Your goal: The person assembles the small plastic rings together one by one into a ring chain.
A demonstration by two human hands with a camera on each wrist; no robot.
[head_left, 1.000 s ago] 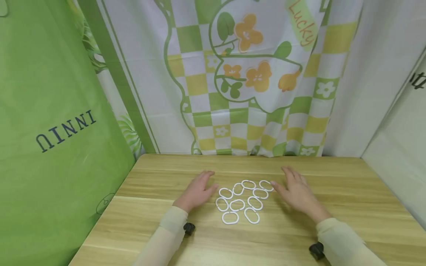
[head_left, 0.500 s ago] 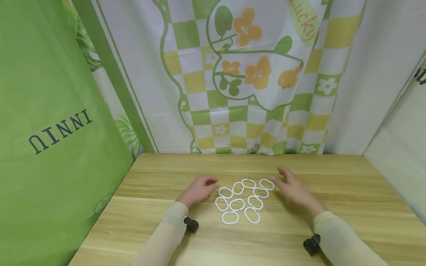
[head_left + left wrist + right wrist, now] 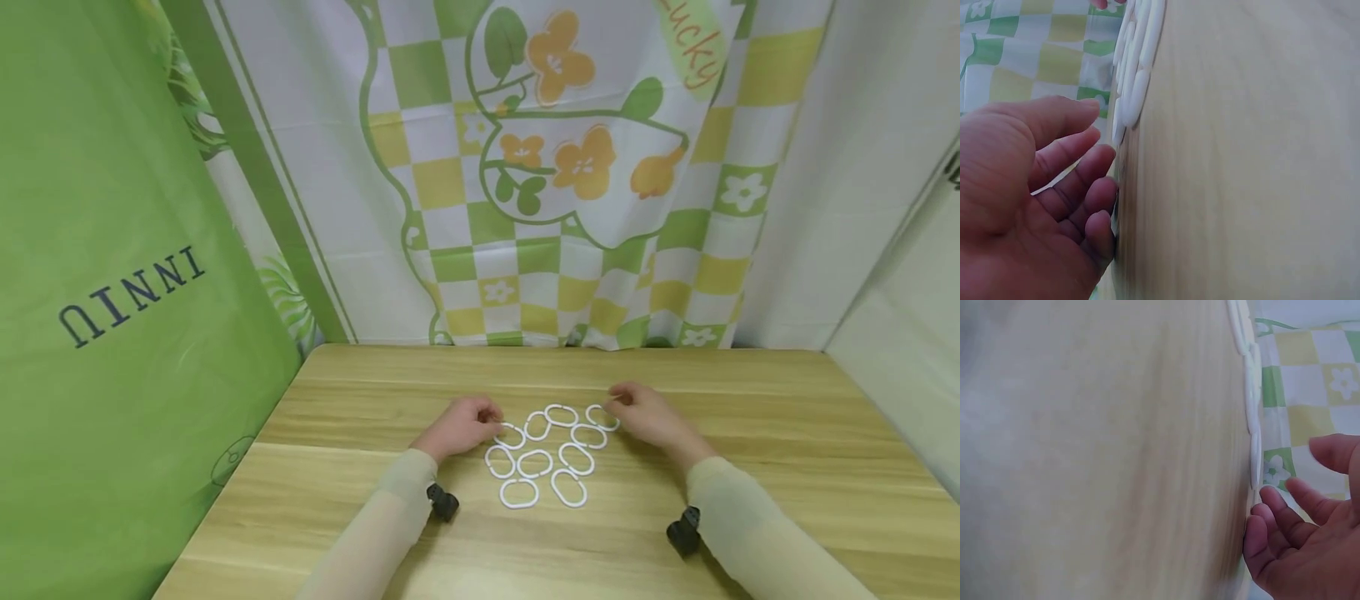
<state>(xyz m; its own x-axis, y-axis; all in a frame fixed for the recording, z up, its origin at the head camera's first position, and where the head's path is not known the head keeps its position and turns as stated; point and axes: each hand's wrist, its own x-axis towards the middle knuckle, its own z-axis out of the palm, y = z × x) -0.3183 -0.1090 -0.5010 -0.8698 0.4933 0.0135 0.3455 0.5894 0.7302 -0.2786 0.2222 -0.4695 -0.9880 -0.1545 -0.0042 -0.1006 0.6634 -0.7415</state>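
Several white oval plastic rings, each with a small gap, lie flat in a loose cluster at mid-table in the head view. My left hand (image 3: 463, 427) has its fingertips right at the upper-left ring (image 3: 512, 435). In the left wrist view its thumb (image 3: 1063, 119) and bent fingers stand apart with nothing between them. Over the far right ring (image 3: 600, 417) my right hand (image 3: 651, 414) reaches in, its fingertips overlapping that ring's right end. The right wrist view shows the thumb (image 3: 1335, 453) well away from the fingers, which rest along the tabletop.
The rings lie on a wood-grain table (image 3: 300, 500). A checked, flower-printed curtain (image 3: 525, 275) hangs behind its far edge, and a green cloth (image 3: 135, 400) hangs along the left. Black wrist cameras sit under both sleeves, the left camera (image 3: 442, 503) and the right camera (image 3: 683, 533).
Both hands have moved inward to the cluster, the left to the right and the right to the left. Their fingers have drawn closer together. The rings have stayed in place.
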